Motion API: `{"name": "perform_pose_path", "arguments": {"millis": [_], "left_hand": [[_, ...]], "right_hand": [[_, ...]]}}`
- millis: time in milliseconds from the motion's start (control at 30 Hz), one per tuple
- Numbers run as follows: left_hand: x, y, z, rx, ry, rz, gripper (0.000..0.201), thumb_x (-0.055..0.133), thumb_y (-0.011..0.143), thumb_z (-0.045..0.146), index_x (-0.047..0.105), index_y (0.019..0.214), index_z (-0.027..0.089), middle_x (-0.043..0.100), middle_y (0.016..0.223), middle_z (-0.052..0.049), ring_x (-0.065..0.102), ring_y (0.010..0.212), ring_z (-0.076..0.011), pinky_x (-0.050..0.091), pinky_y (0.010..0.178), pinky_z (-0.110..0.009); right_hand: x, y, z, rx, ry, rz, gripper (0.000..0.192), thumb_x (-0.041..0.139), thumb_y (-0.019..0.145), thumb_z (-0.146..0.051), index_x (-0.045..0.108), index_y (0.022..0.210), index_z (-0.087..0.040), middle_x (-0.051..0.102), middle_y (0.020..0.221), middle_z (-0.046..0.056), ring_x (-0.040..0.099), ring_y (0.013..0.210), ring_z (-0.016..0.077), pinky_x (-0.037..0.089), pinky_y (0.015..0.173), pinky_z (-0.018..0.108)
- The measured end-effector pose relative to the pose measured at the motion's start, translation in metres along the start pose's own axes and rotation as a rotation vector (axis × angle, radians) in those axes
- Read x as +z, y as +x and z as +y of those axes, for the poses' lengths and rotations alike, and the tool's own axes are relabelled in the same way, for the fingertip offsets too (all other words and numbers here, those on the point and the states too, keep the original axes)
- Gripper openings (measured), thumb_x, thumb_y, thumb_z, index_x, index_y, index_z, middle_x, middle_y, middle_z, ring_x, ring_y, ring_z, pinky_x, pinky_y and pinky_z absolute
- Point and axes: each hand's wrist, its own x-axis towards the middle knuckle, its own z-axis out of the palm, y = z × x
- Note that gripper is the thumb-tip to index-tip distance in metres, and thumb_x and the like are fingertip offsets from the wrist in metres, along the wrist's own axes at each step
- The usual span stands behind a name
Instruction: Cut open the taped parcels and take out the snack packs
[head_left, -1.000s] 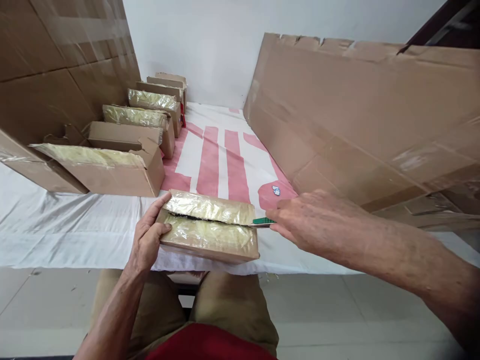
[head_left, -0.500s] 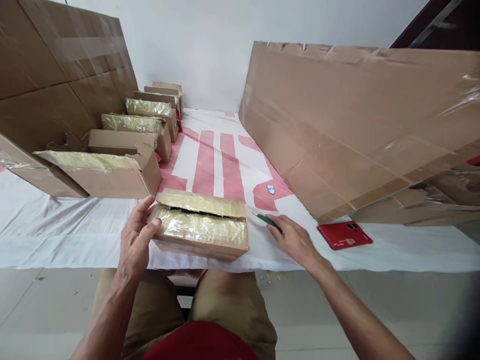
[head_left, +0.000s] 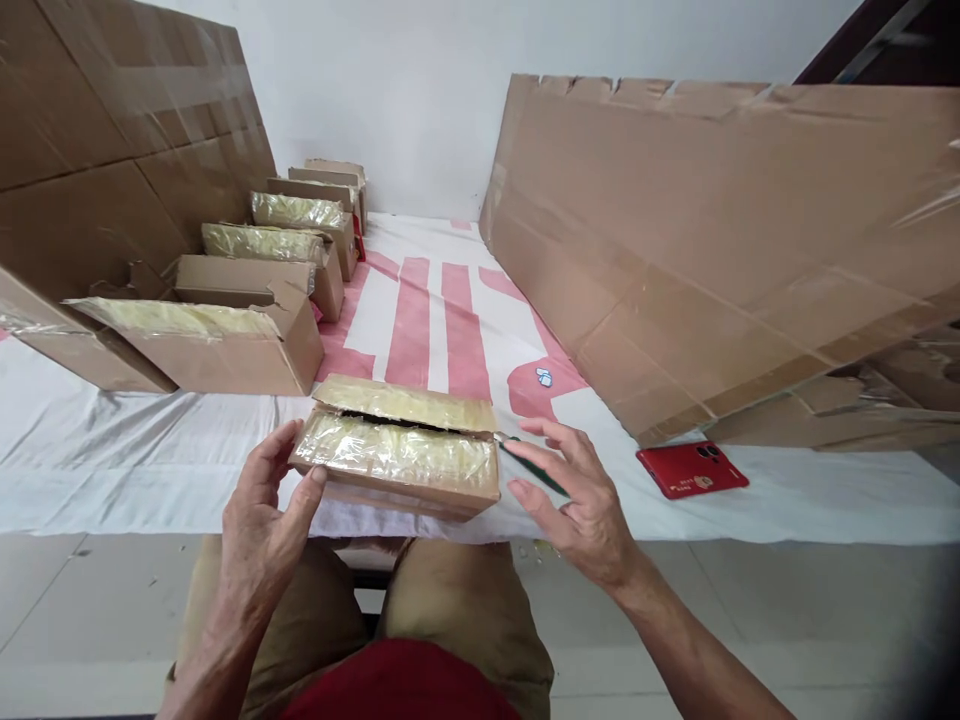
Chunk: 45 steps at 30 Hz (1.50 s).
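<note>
A small cardboard box [head_left: 405, 450] lies near the front edge of the table, its two taped flaps slightly parted along a dark gap. My left hand [head_left: 274, 500] holds the box's left end, with the thumb on the front side and the fingers at the back corner. Just right of the box, my right hand [head_left: 577, 500] hovers with its fingers spread and nothing gripped. Beneath those fingers a slim green-handled tool [head_left: 531, 466] with a thin pale tip lies on the cloth, its tip close to the box's right end. The fingers partly hide the tool.
Several opened cardboard boxes [head_left: 247, 345] stand in a row on the left, beside a tall cardboard panel [head_left: 67, 110]. Another large cardboard panel [head_left: 712, 230] leans at the right. A red phone [head_left: 694, 470] and a small blue-white piece [head_left: 544, 377] lie on the cloth.
My right hand has let go of the green-handled tool, spread its fingers and shifted slightly toward the box. My left thumb has slid from the box's top to its front side.
</note>
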Motion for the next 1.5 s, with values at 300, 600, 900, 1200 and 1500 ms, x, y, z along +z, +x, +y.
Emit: {"name": "perform_pose_path", "arguments": {"millis": [300,600,900,1200,1500], "left_hand": [[0.010,-0.001,0.002,-0.037,-0.175,0.024,0.078,0.082,0.080,0.057,0.054,0.144,0.023,0.064,0.142,-0.015,0.064,0.128,-0.0302,0.050,0.112,-0.048],[0.016,-0.003,-0.003,-0.031,-0.218,0.047,0.075,0.081,0.083,0.048,0.050,0.147,0.024,0.064,0.139,-0.013,0.061,0.131,-0.0284,0.047,0.114,-0.045],[-0.011,-0.006,0.006,-0.043,-0.678,0.022,0.045,0.062,0.079,0.035,0.073,0.121,0.024,0.066,0.146,-0.009,0.056,0.142,-0.0348,0.037,0.125,-0.055],[-0.015,-0.004,0.011,0.117,-0.147,-0.167,0.034,0.072,0.083,0.032,0.079,0.116,0.028,0.059,0.154,-0.007,0.048,0.148,-0.0350,0.040,0.123,-0.052],[-0.010,-0.006,0.010,0.280,0.031,-0.168,0.037,0.056,0.081,0.017,0.075,0.113,0.023,0.057,0.153,-0.009,0.052,0.145,-0.0324,0.052,0.112,-0.050]], "right_hand": [[0.024,0.041,-0.041,-0.132,-0.175,-0.239,0.053,0.051,0.106,-0.053,0.071,0.128,-0.009,0.044,0.161,0.028,0.037,0.152,0.0416,0.041,0.116,0.061],[0.025,0.057,-0.049,-0.141,-0.206,-0.149,0.036,0.070,0.093,-0.048,0.067,0.110,-0.017,0.048,0.160,0.025,0.042,0.149,0.0446,0.041,0.112,0.067],[0.001,0.023,-0.075,-0.446,-0.213,-0.074,0.012,0.063,0.097,-0.016,0.065,0.102,-0.026,0.069,0.139,0.010,0.057,0.136,0.0264,0.041,0.115,0.050],[-0.007,0.025,-0.073,-0.311,0.144,-0.229,0.036,0.043,0.111,-0.042,0.069,0.105,-0.019,0.075,0.114,0.011,0.068,0.101,0.0225,0.050,0.094,0.042],[0.003,0.058,-0.077,-0.287,-0.214,-0.406,0.058,0.035,0.112,-0.049,0.062,0.141,-0.006,0.064,0.147,0.022,0.059,0.131,0.0355,0.049,0.102,0.050]]}}
